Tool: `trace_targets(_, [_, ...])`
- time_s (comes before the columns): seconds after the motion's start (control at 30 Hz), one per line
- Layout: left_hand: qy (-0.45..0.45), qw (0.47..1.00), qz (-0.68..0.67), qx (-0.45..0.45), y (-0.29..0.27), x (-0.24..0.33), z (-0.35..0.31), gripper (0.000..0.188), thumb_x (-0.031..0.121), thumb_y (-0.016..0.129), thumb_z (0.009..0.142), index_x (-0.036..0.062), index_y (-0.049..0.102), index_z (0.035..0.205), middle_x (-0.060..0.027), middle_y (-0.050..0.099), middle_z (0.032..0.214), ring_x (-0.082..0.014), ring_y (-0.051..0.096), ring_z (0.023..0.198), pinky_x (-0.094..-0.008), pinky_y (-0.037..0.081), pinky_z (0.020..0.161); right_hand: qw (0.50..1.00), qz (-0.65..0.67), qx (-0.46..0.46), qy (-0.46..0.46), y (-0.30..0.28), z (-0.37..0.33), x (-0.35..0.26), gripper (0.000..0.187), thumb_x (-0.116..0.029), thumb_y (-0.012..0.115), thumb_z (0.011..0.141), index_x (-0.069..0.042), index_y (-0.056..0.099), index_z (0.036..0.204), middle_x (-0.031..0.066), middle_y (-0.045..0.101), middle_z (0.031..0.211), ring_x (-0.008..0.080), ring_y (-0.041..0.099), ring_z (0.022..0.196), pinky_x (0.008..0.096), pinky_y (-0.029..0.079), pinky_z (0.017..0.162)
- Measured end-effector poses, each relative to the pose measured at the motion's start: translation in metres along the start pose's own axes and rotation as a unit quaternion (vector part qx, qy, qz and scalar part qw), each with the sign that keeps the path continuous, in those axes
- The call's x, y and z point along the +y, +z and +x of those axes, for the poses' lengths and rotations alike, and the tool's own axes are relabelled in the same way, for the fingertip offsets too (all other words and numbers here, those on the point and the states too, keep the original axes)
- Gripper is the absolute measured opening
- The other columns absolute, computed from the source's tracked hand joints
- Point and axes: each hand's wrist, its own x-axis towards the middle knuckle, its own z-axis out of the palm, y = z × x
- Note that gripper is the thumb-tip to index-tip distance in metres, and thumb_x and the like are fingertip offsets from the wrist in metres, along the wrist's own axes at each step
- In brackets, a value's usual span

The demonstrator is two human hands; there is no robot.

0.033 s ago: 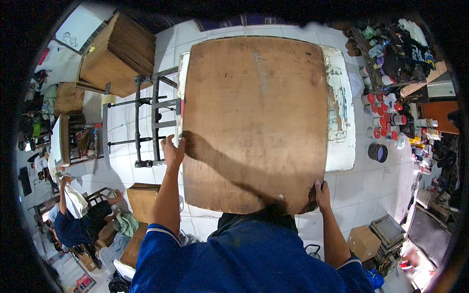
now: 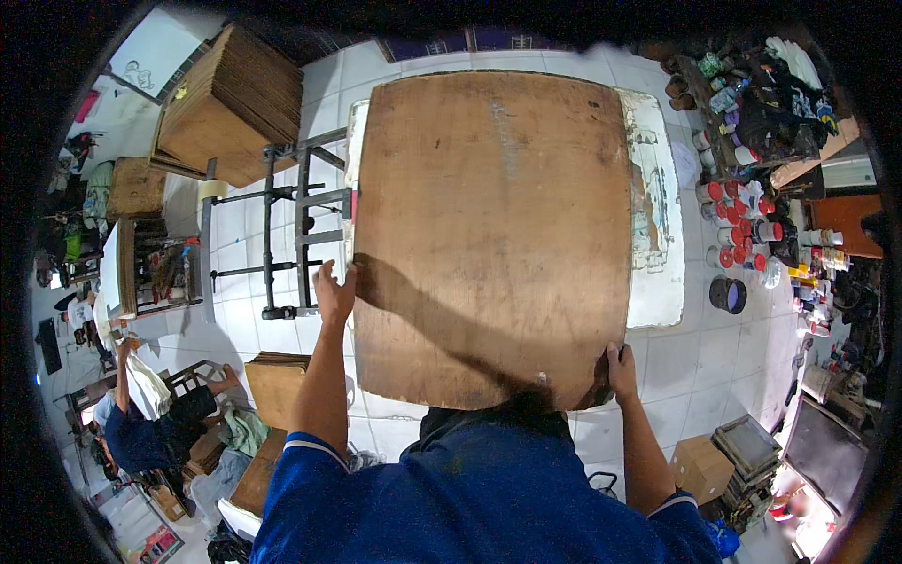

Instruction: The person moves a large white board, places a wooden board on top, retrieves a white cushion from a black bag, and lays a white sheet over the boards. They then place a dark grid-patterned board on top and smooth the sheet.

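Note:
A large brown wooden board [image 2: 493, 235] lies flat in front of me, scuffed and darker along its near edge. Beneath it a white panel with peeling patches [image 2: 662, 282] sticks out on the right and a little on the left. At the board's left edge is my left hand [image 2: 334, 293], fingers apart, the thumb close against the edge. My right hand [image 2: 621, 371] grips the board near its near right corner; its other fingers are partly hidden. The shadow of an arm crosses the board.
A black metal frame [image 2: 303, 226] stands left of the board. Stacked wooden boards [image 2: 235, 103] lean farther back. Red-lidded containers [image 2: 733, 211] and a dark bucket [image 2: 727, 294] stand on the right. A cardboard box [image 2: 701, 467] sits near right. Another person [image 2: 155, 432] is seated at left, holding white cloth.

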Motion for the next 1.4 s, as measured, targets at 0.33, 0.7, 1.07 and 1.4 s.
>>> trace_targets(0.33, [-0.019, 0.994, -0.029, -0.102, -0.032, -0.078, -0.191, 0.053, 0.03, 0.073, 0.084, -0.0089, 0.057, 0.116, -0.0228, 0.069, 0.092, -0.0331, 0.069, 0.086, -0.0407, 0.053, 0.075, 0.975, -0.08, 0.14, -0.154, 0.018, 0.009, 0.007, 0.046, -0.02, 0.069, 0.087, 0.004, 0.052, 0.123, 0.0225, 0.059, 0.107, 0.0342, 0.06, 0.096, 0.0434, 0.049, 0.088])
trace_targets(0.7, [-0.126, 0.933, -0.286, -0.176, -0.049, -0.078, -0.178, 0.025, 0.02, 0.067, 0.086, -0.0011, 0.068, 0.101, -0.0112, 0.071, 0.086, -0.0186, 0.065, 0.077, -0.0334, 0.051, 0.072, 0.988, -0.098, 0.085, 0.084, 0.017, 0.021, -0.054, 0.034, -0.024, 0.071, 0.083, 0.003, 0.069, 0.104, 0.0126, 0.072, 0.095, 0.0224, 0.068, 0.089, 0.0361, 0.051, 0.077])
trace_targets(1.07, [-0.111, 0.909, -0.348, -0.2, -0.043, -0.08, -0.177, 0.027, 0.014, 0.063, 0.089, -0.0017, 0.067, 0.111, -0.0053, 0.07, 0.095, -0.0121, 0.061, 0.083, -0.0286, 0.049, 0.078, 0.99, -0.053, 0.131, -0.021, 0.01, 0.064, -0.012, 0.036, -0.02, 0.066, 0.088, 0.004, 0.066, 0.115, 0.0116, 0.07, 0.105, 0.0214, 0.067, 0.089, 0.0352, 0.052, 0.077])
trace_targets(1.4, [-0.119, 0.953, -0.213, -0.177, -0.041, -0.082, -0.168, 0.039, 0.021, 0.067, 0.089, -0.0018, 0.062, 0.12, -0.0143, 0.071, 0.105, -0.0205, 0.067, 0.096, -0.0321, 0.051, 0.086, 0.993, 0.102, -0.004, 0.061, -0.014, 0.037, -0.034, 0.037, -0.019, 0.058, 0.093, 0.006, 0.062, 0.119, 0.0128, 0.07, 0.104, 0.0211, 0.068, 0.086, 0.0341, 0.055, 0.075])
